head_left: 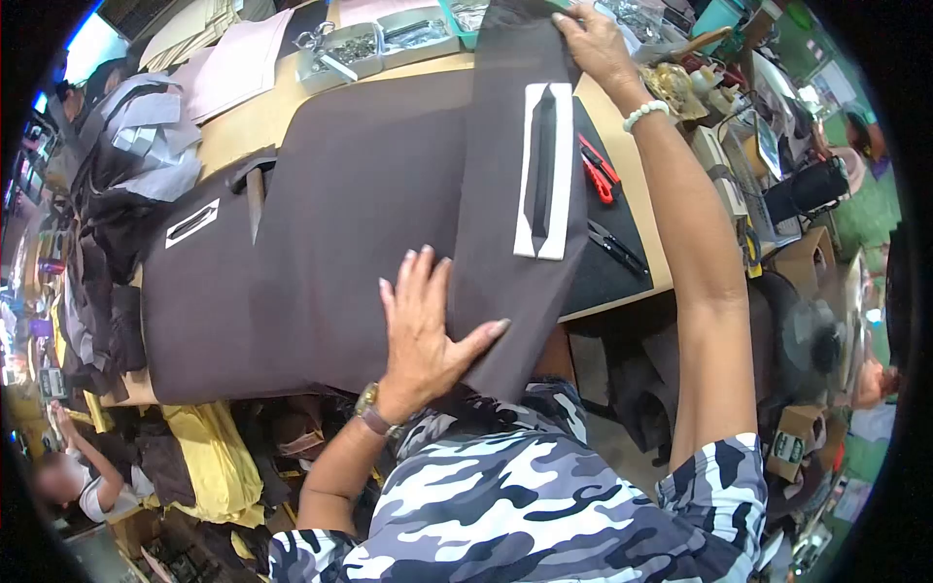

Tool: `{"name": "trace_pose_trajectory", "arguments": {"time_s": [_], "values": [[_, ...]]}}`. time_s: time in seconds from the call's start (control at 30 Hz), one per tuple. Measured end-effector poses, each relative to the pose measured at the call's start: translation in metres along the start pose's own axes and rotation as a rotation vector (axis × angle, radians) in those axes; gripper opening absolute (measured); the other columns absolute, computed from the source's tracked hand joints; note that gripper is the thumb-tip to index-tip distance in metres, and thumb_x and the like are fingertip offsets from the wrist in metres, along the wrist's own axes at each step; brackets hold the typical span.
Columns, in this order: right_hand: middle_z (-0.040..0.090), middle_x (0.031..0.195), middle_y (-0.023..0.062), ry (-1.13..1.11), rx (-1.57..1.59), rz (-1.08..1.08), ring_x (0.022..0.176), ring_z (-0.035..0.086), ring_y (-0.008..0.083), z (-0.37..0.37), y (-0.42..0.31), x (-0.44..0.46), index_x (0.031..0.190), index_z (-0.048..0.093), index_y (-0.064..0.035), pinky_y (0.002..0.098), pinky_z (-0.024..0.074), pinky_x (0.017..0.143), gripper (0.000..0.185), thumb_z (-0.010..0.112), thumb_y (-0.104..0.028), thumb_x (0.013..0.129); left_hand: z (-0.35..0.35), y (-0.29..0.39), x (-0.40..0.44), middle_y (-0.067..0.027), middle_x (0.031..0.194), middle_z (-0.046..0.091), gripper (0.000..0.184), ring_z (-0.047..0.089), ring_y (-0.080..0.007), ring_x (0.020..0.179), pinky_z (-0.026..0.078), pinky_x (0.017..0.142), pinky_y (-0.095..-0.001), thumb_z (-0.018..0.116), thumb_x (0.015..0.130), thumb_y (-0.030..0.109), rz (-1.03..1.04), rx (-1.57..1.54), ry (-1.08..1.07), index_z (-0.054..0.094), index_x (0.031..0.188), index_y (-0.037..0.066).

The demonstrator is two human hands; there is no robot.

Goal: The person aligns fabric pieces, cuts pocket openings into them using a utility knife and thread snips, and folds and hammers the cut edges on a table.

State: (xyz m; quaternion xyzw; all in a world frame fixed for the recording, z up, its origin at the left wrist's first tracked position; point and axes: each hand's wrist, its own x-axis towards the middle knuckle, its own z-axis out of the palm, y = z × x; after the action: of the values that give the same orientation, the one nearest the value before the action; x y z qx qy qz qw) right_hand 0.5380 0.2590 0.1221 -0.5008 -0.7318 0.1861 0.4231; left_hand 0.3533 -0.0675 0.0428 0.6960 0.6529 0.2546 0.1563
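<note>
Dark brown fabric (pixel 369 223) lies spread over the table. A separate-looking strip or folded part (pixel 496 291) crosses its right side, bearing a white rectangular patch (pixel 558 214) with a dark slot. My left hand (pixel 423 325) rests on the fabric near the front edge, fingers spread flat, the thumb on the strip. At the top, my right hand (pixel 595 44) pinches the strip's far end between thumb and fingers. A smaller white patch (pixel 192 223) with a dark slot is on the fabric at the left, near a grey pointed piece (pixel 256 206).
A red cutter (pixel 599 175) and black-handled snips (pixel 617 251) lie on a dark mat (pixel 612 219) at the right. Trays of metal parts (pixel 350 56) stand at the back. Dark cloth (pixel 107 214) is heaped left; another person (pixel 87 476) is at lower left.
</note>
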Motion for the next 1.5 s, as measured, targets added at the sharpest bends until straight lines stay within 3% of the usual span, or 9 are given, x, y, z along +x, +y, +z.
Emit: {"name": "trace_pose_trajectory", "arguments": {"time_s": [0.2, 0.23, 0.47, 0.6, 0.7, 0.87, 1.0, 1.2, 1.5], "values": [[0.065, 0.087, 0.0172, 0.104, -0.057, 0.055, 0.08, 0.062, 0.0238, -0.032, 0.032, -0.001, 0.101, 0.061, -0.0004, 0.0364, 0.0467, 0.071, 0.033, 0.056, -0.029, 0.086, 0.009, 0.019, -0.007, -0.0182, 0.113, 0.061, 0.036, 0.046, -0.0318, 0.122, 0.009, 0.107, -0.0584, 0.066, 0.083, 0.025, -0.052, -0.654, 0.046, 0.062, 0.107, -0.002], [0.065, 0.084, 0.0119, 0.107, -0.079, 0.035, 0.078, 0.06, 0.0185, -0.037, 0.043, -0.002, 0.1, 0.062, -0.0005, 0.0321, 0.0457, 0.069, 0.033, 0.057, -0.031, 0.087, 0.007, 0.02, -0.003, -0.0108, 0.095, 0.068, 0.017, 0.059, -0.025, 0.105, 0.025, 0.105, -0.0489, 0.064, 0.083, 0.009, -0.073, -0.687, 0.17, 0.065, 0.096, -0.001], [0.064, 0.083, 0.0052, 0.134, 0.206, -0.126, 0.077, 0.054, 0.01, -0.058, 0.031, -0.082, 0.1, 0.062, 0.004, 0.0254, 0.044, 0.071, 0.028, 0.055, -0.021, 0.091, -0.074, -0.045, 0.015, -0.0065, 0.101, 0.062, 0.018, 0.059, -0.0141, 0.092, 0.048, 0.082, -0.0261, 0.054, 0.088, 0.007, -0.594, -1.431, 0.547, 0.059, 0.104, 0.001], [0.059, 0.069, 0.0141, 0.072, -0.009, -0.053, 0.064, 0.056, 0.0135, -0.062, -0.009, -0.159, 0.103, 0.06, 0.003, 0.0282, 0.0446, 0.06, 0.019, 0.05, -0.006, 0.09, -0.091, -0.092, -0.004, -0.008, 0.102, 0.062, 0.021, 0.059, -0.0161, 0.093, 0.048, 0.084, -0.0298, 0.046, 0.091, 0.001, -0.388, -1.148, 0.551, 0.054, 0.11, -0.003], [0.059, 0.066, 0.0128, 0.052, -0.003, 0.094, 0.056, 0.058, 0.016, -0.058, -0.024, -0.183, 0.115, 0.055, -0.0031, 0.0282, 0.0445, 0.056, 0.028, 0.053, -0.002, 0.087, -0.09, -0.081, 0.002, -0.0093, 0.102, 0.062, 0.025, 0.059, -0.0168, 0.093, 0.048, 0.081, -0.0296, 0.047, 0.091, 0.002, -0.288, -0.12, 0.681, 0.053, 0.115, -0.001], [0.064, 0.077, 0.0134, 0.069, -0.416, -0.129, 0.062, 0.062, 0.0302, -0.029, 0.012, -0.187, 0.12, 0.052, -0.0081, 0.0356, 0.0479, 0.058, 0.039, 0.061, -0.008, 0.083, -0.062, -0.074, 0.012, -0.0189, 0.106, 0.06, 0.047, 0.059, -0.0347, 0.094, 0.047, 0.08, -0.04, 0.057, 0.087, 0.008, -0.454, 0.266, 0.397, 0.044, 0.132, 0.008], [0.061, 0.091, 0.0101, 0.145, -0.705, -0.331, 0.077, 0.06, 0.0281, -0.024, 0.0, -0.188, 0.121, 0.052, -0.0107, 0.0363, 0.0483, 0.065, 0.048, 0.067, -0.01, 0.076, -0.06, -0.06, 0.018, -0.0126, 0.105, 0.059, 0.048, 0.056, -0.0297, 0.098, 0.045, 0.083, -0.0386, 0.065, 0.079, 0.008, -0.059, 0.603, 0.626, 0.05, 0.125, 0.007], [0.057, 0.091, 0.0091, -0.371, -0.133, -0.381, 0.085, 0.057, 0.0262, 0.001, -0.052, -0.185, 0.101, 0.061, -0.0063, 0.0365, 0.0468, 0.074, 0.026, 0.066, -0.007, 0.075, -0.052, 0.006, 0.046, -0.0102, 0.084, 0.058, 0.01, 0.059, -0.0259, 0.079, 0.047, 0.07, -0.0357, 0.066, 0.077, 0.005, 0.135, 0.051, 0.277, 0.063, 0.086, 0.002], [0.057, 0.092, 0.0078, -0.552, 0.109, -0.317, 0.088, 0.055, 0.0257, 0.02, -0.012, -0.193, 0.099, 0.062, -0.0037, 0.0354, 0.0454, 0.078, 0.031, 0.07, -0.013, 0.071, 0.012, -0.004, 0.074, -0.01, 0.077, 0.058, 0.011, 0.059, -0.025, 0.073, 0.045, 0.066, -0.037, 0.063, 0.081, 0.013, -0.038, -0.075, 0.076, 0.061, 0.084, 0.003]]}}
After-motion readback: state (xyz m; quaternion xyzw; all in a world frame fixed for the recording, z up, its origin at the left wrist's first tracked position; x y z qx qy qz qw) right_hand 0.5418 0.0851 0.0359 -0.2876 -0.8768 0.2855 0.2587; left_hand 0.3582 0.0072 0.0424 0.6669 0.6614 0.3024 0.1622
